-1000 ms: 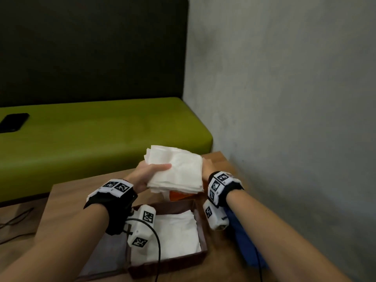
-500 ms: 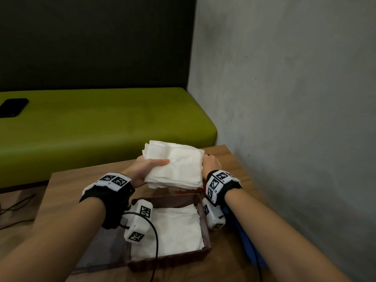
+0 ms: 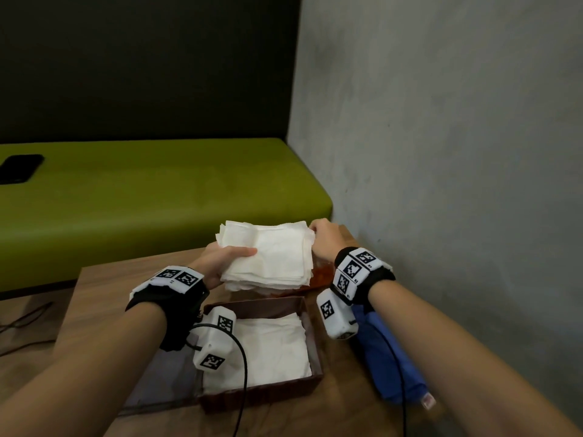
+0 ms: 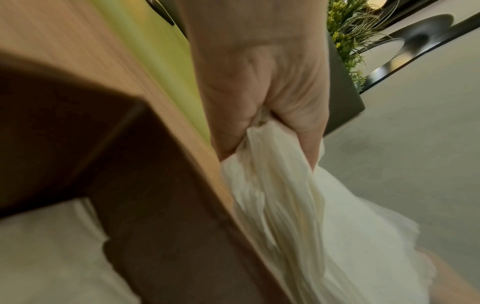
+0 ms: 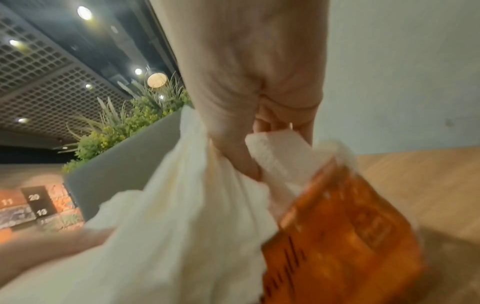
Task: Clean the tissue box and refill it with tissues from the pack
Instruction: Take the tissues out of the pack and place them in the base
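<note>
While the left hand (image 3: 220, 263) and right hand (image 3: 325, 241) grip the tissue stack (image 3: 268, 253), it hides the orange pack (image 3: 321, 274); the tissue box (image 3: 312, 339) sits below, a blue cloth (image 3: 388, 367) beside.

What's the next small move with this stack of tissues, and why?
Probably bring the tissue stack back toward you and lower it into the open tissue box. Both the left hand and the right hand grip its sides, holding it above the orange pack, and the box just in front holds only a low layer of tissues.
</note>
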`<state>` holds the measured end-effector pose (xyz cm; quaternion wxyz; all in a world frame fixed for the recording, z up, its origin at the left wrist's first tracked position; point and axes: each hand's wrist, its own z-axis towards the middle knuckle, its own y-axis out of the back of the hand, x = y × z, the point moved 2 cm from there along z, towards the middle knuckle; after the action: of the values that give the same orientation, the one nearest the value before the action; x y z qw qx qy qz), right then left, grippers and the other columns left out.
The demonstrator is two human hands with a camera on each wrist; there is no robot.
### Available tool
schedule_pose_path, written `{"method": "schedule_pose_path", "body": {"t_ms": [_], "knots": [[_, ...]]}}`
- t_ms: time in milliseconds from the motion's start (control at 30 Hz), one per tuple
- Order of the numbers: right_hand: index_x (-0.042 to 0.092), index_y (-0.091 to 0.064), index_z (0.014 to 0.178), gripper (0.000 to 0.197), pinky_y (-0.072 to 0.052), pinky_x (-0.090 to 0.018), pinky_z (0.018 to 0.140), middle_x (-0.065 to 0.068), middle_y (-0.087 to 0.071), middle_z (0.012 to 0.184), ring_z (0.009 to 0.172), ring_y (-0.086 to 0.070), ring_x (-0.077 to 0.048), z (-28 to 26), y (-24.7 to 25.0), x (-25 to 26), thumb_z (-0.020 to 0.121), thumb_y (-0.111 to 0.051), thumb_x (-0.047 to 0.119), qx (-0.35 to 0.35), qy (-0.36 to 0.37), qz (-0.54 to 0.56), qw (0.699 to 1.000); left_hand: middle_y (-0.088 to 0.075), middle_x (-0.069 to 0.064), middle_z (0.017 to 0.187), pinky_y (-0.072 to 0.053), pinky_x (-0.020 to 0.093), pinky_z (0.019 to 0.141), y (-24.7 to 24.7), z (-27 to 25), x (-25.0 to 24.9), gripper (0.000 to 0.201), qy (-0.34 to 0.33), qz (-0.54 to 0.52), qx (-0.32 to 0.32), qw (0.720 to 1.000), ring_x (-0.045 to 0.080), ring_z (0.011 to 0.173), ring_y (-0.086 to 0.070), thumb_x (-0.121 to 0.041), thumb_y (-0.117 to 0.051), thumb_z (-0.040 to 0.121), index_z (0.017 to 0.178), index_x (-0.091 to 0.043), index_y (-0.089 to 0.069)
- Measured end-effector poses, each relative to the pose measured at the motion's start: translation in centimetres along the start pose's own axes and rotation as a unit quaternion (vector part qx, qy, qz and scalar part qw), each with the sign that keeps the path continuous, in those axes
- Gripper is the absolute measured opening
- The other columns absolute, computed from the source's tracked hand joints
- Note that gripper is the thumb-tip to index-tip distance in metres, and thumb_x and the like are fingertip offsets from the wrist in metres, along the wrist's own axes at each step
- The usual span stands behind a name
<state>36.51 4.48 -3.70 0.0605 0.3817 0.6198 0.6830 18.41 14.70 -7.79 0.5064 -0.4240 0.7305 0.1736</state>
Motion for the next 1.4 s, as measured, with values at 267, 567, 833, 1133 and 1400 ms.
{"method": "schedule_pose_path", "body": {"t_ms": [267,567,833,1133,1400], "knots": [[0.005,-0.065,0.111,0.029,-0.041,-0.02,0.078,-0.014,-0.066,0.108,0.098,-0.06,-0.022,-2.4,8.8,4.0,0.082,-0.066,0.009,-0.134,0.08,0.122,0.98,-0.066,0.01,0.093,-0.057,0.023,0.049,-1.6,-2.3,-1.1,0.042,0.006,-0.015,0.021,1.0,0.023,0.078,-0.065,-0.007,-0.066,0.08,0.119,-0.001,-0.053],[0.004,-0.062,0.113,0.045,-0.051,-0.032,0.083,-0.009,-0.063,0.106,0.098,-0.06,-0.023,-6.8,7.9,7.3,0.072,-0.078,0.012,0.005,0.104,0.229,0.968,-0.075,0.004,0.066,-0.055,0.021,0.046,-2.7,-5.9,-1.9,0.045,0.009,-0.103,0.132,0.986,0.015,0.054,-0.07,-0.028,-0.039,0.092,0.07,-0.011,-0.075],[0.009,-0.058,0.122,0.051,-0.03,-0.004,0.055,-0.004,-0.061,0.116,0.1,-0.054,-0.017,-9.9,4.3,5.2,0.076,-0.076,0.021,0.041,0.054,0.175,0.982,-0.076,0.006,0.076,-0.058,0.024,0.059,-2.6,-8.3,-1.6,0.069,0.025,-0.102,0.181,0.978,0.02,0.068,-0.072,-0.056,-0.018,0.093,0.08,-0.014,-0.071],[0.01,-0.028,0.14,0.097,-0.034,-0.042,0.11,-0.01,-0.04,0.142,0.129,-0.04,-0.028,-12.2,4.0,2.8,0.067,-0.074,0.054,-0.072,-0.075,0.285,0.953,-0.077,0.006,0.078,-0.059,0.024,0.059,-2.4,-11.6,-1.9,0.024,-0.019,-0.102,0.189,0.976,0.016,0.068,-0.073,-0.015,-0.042,0.094,0.107,-0.004,-0.059],[0.016,-0.041,0.135,0.089,-0.046,-0.046,0.102,-0.01,-0.053,0.134,0.118,-0.055,-0.027,-14.5,-1.0,1.5,0.058,-0.076,0.042,0.006,-0.101,0.467,0.878,-0.073,0.004,0.066,-0.053,0.019,0.045,-0.8,-14.6,0.9,0.021,-0.012,-0.008,0.089,0.996,0.012,0.051,-0.068,-0.014,-0.045,0.094,0.106,-0.003,-0.059]]}}
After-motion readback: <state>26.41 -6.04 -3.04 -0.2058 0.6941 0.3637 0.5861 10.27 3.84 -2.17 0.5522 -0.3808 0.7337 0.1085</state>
